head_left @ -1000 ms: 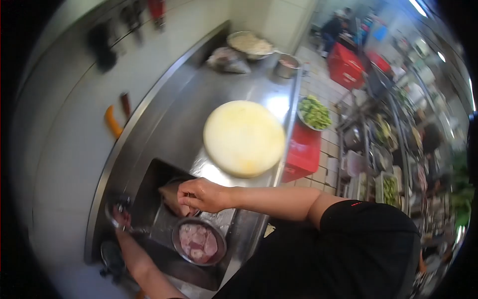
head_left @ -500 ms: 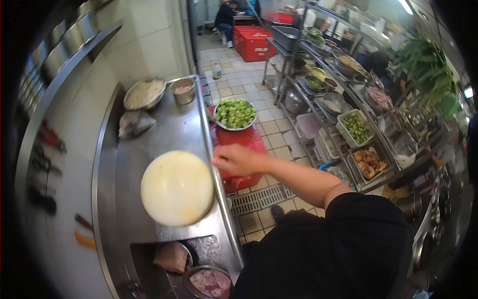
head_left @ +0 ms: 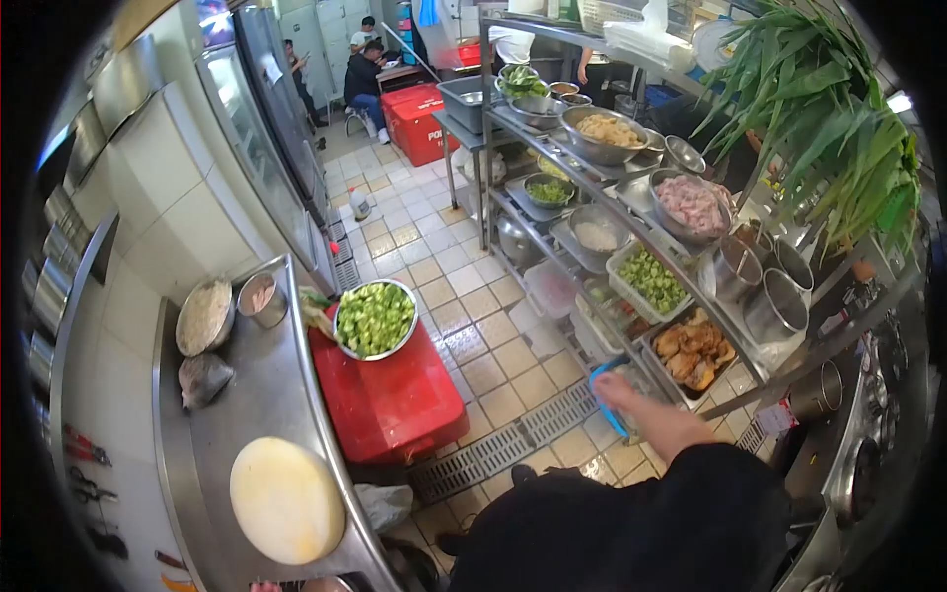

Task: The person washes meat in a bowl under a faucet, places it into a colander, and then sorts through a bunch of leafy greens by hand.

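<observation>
My right hand (head_left: 621, 392) is stretched out over the floor beside the lower shelf, close to a blue-edged object (head_left: 609, 400). Its fingers are blurred, and I cannot make out whether they hold or touch anything. The right arm comes out of a black sleeve. My left hand does not show. A steel tray of browned meat pieces (head_left: 692, 350) and a plastic tub of chopped green vegetables (head_left: 647, 281) stand on the shelf near the right hand. On the steel counter (head_left: 266, 393) to the left lies a thick round pale board (head_left: 287, 501).
A bowl of cut green vegetables (head_left: 376, 319) stands on a red box (head_left: 390, 395) beside the counter. The metal rack (head_left: 592, 178) holds several bowls, with long green leaves (head_left: 838, 118) hanging at right. People (head_left: 365, 79) are at the back near another red box (head_left: 418, 123).
The view has swung right and up. My right hand has moved from beside the counter and red box to the lower shelf. More of the rack and back room shows.
</observation>
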### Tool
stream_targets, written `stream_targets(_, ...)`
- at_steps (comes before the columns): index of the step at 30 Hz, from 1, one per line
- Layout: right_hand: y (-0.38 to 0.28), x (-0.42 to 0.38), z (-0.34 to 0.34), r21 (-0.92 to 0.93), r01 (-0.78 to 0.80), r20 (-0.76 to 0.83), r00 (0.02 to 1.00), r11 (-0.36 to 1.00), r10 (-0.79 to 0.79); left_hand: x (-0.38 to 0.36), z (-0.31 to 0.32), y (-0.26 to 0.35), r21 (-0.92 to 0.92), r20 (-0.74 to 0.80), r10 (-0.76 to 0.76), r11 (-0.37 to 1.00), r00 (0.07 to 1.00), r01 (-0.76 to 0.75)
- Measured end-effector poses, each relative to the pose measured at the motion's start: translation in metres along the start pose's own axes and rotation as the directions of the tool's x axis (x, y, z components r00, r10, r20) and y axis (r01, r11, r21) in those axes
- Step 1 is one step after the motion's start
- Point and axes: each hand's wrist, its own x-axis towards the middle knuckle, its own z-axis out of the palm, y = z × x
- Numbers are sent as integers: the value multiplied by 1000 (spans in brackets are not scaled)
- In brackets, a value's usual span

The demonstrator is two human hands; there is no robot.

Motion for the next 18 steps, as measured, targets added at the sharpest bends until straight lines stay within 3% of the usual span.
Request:
stream_targets(1,19,-10,-11,319,-116,-235,952,941,197,31,20,-12,101,110,-62,994,992,51)
stream_targets(2,130,31,-28,-426,131,-245,936,895,-253,64,49,-39,286,206,-131,956,970,69)
stream_targets(3,238,72,-46,-948,17,-206,730,319,-652,96,76,-72,569,322,-215,822,922,-7)
stream_targets(4,202,11,-49,-634,-144,-199,980,760,20,124,97,-114,826,480,-349,489,805,-281)
stream_targets(5,201,-27,-51,-679,-175,-43,979,713,200,167,95,-185,734,668,-472,285,576,-617)
stream_targets(6,243,-48,-63,-237,-462,146,853,855,501,116,193,-64,718,510,-620,-76,596,-692)
stream_targets(7,239,-68,-63,-273,-650,160,696,709,700,123,233,-41,848,491,-525,103,695,-520)
stream_targets(8,233,-97,-72,-37,-695,269,685,718,677,130,272,-19,880,462,-420,322,781,-348)
stream_targets(9,223,-118,-69,-17,-716,122,692,698,712,139,293,-11,645,579,21,600,815,-473)
stream_targets(10,230,-124,-60,4,-668,-124,738,744,664,144,316,12,448,550,142,781,823,-435)
stream_targets(12,198,-149,-68,196,-641,-182,720,742,670,142,350,79,473,631,445,429,636,-770)
stream_targets(14,191,-151,-68,162,-691,-257,660,704,706,142,369,120,456,608,510,403,609,-793)
stream_targets(15,220,-143,-71,25,-672,-303,700,740,646,145,370,135,405,619,537,407,573,-819)
stream_targets(16,253,-136,-71,46,-559,-383,756,828,531,149,370,148,359,620,570,405,539,-841)
stream_targets(18,217,-139,-74,216,-646,-356,646,732,675,162,374,158,326,604,611,397,512,-858)
